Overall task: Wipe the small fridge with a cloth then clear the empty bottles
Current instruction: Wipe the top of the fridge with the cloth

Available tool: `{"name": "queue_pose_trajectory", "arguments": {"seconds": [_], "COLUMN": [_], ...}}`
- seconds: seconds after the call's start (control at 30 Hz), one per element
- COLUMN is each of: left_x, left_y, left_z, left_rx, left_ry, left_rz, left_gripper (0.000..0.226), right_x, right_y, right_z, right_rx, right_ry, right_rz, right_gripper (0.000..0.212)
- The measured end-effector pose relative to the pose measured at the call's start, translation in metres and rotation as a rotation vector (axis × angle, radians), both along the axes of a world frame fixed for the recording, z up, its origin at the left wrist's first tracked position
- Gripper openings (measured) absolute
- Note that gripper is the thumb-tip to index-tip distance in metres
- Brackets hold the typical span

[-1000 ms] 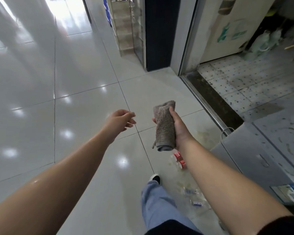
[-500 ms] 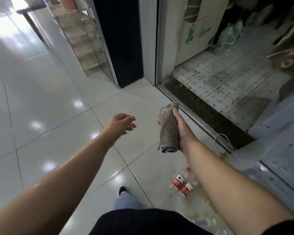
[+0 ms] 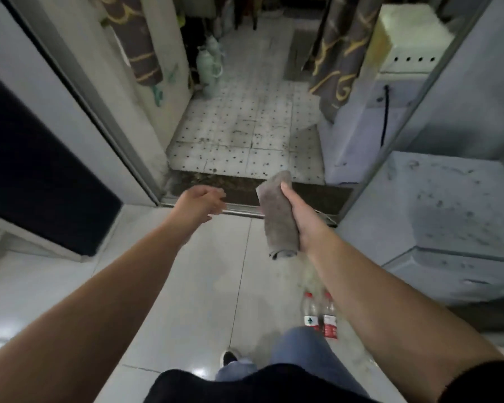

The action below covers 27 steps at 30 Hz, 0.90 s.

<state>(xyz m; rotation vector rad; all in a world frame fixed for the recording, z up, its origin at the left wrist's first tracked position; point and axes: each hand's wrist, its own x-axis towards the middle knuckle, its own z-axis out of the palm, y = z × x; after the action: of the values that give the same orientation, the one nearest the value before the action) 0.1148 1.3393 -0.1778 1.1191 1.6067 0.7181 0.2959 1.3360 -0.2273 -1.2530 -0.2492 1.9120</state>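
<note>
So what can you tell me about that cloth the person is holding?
The cloth is a greyish-brown, fuzzy towel-like piece, rolled or folded into a thick bundle. It hangs roughly upright, tilted slightly, with its rolled lower end showing. The right hand grips it along one side, thumb near the top. Nothing else touches it; it is held in the air above the pale floor tiles.

red bottle labels too small to read, no legible text
</note>
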Motion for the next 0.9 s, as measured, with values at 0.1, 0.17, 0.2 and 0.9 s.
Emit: {"name": "queue_pose_trajectory", "arguments": {"seconds": [0.1,0.17,0.2,0.9], "left_x": [0.021,0.041,0.051,0.319], "left_y": [0.039,0.061,0.072,0.301], "left_z": [-0.009,-0.013,-0.014,-0.062], "left_rx": [-0.023,-0.036,-0.043,-0.150], "left_ry": [-0.026,-0.031,-0.032,0.051], "left_rz": [-0.118,-0.236,-0.292,-0.984], "left_gripper": [0.019,0.018,0.017,0.020], "right_x": [0.020,0.036,0.045,0.239], "right_y": [0.011,0.020,0.026,0.154], "right_z": [-0.004,-0.008,-0.010,-0.048], "right_rx": [-0.027,-0.015,-0.012,-0.322], "right_ry": [0.010,0.031,0.023,-0.363], "right_rz": [-0.139,-0.253,-0.310,-0.953], "right_gripper": [0.044,0.038,0.038,0.058]}}
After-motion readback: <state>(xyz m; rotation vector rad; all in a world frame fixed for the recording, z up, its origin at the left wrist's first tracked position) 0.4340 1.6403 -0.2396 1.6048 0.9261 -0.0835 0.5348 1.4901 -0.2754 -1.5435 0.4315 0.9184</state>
